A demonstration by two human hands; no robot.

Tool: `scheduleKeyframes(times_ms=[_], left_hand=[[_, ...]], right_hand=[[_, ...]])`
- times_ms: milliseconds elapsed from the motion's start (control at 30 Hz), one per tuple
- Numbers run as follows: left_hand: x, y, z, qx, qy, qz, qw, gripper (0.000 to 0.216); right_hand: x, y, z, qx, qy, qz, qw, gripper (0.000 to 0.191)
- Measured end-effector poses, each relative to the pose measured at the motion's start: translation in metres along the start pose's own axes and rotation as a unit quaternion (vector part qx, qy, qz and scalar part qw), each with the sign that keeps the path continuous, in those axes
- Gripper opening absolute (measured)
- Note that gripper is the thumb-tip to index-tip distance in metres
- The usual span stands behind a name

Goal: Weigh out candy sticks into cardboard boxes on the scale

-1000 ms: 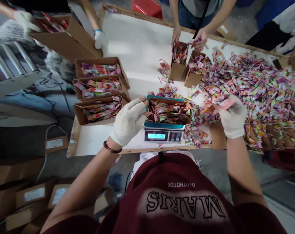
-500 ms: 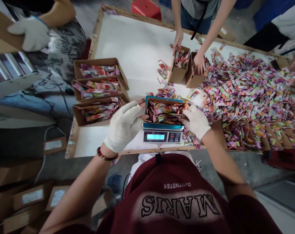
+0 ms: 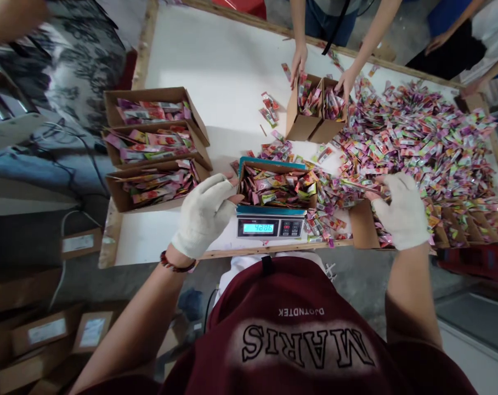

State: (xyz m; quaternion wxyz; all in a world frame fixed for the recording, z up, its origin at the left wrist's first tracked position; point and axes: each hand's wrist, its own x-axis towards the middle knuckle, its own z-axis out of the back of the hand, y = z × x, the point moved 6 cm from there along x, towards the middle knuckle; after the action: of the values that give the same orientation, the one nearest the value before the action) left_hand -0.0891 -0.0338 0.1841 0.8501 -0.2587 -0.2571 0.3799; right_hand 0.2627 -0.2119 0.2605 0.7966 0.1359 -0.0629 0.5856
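Since the previous frame, the right hand (image 3: 401,211) has swung from the carton (image 3: 269,166) out to the sachet pile (image 3: 413,137), while the left hand (image 3: 207,214) stays at the carton's left end. That carton, filled with sachets, sits on the scale (image 3: 288,228), near the front edge of the bench (image 3: 216,66). The right fingers are narrow, pinching what look like one or more sachets; the left fingers are slightly parted, and whether they grip the carton's end I cannot tell.

Handling this well probably calls for small pinches laid flat, below the rim, with the left fingers off the cardboard whenever the reading matters, since leaning on it would falsify the weight.

On the lit display (image 3: 256,227), the number starts with 4; the other digits blur. Upside down, the maroon shirt (image 3: 306,307) reads "MARIS" and, smaller, "DJOTNDTEK". White labels (image 3: 92,332) on floor boxes are too small to read.
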Motion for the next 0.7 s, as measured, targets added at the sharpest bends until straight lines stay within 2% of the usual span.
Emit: scheduleKeyframes(times_ms=[67,200,300,367,433,500,600,700], left_hand=[[0.002,-0.004,-0.001,-0.001,0.000,0.001,1.000,0.026],[0.006,-0.015,-0.002,0.001,0.006,-0.012,1.000,0.027],[0.005,-0.020,-0.001,-0.001,0.005,-0.026,1.000,0.026],[0.003,-0.019,0.001,-0.002,0.002,-0.032,0.999,0.026],[-0.001,-0.016,0.003,-0.005,-0.003,-0.032,0.999,0.025],[-0.005,-0.011,0.004,-0.012,-0.007,-0.024,1.000,0.024],[-0.011,-0.003,0.004,-0.020,-0.005,-0.009,1.000,0.023],[-0.013,0.003,0.003,-0.018,-0.007,0.000,1.000,0.022]], right_hand=[[0.008,0.012,-0.013,0.019,0.000,0.031,0.999,0.031],[0.040,0.072,-0.076,0.074,0.057,0.121,0.988,0.028],[0.063,0.106,-0.123,0.045,0.126,0.125,0.983,0.023],[0.070,0.114,-0.139,0.032,0.151,0.126,0.980,0.018],[0.071,0.114,-0.136,0.057,0.138,0.131,0.980,0.018],[0.067,0.104,-0.115,0.110,0.096,0.117,0.982,0.017],[0.054,0.071,-0.065,0.158,0.010,0.049,0.986,0.015],[0.036,0.029,-0.017,0.144,-0.069,-0.018,0.987,0.014]])
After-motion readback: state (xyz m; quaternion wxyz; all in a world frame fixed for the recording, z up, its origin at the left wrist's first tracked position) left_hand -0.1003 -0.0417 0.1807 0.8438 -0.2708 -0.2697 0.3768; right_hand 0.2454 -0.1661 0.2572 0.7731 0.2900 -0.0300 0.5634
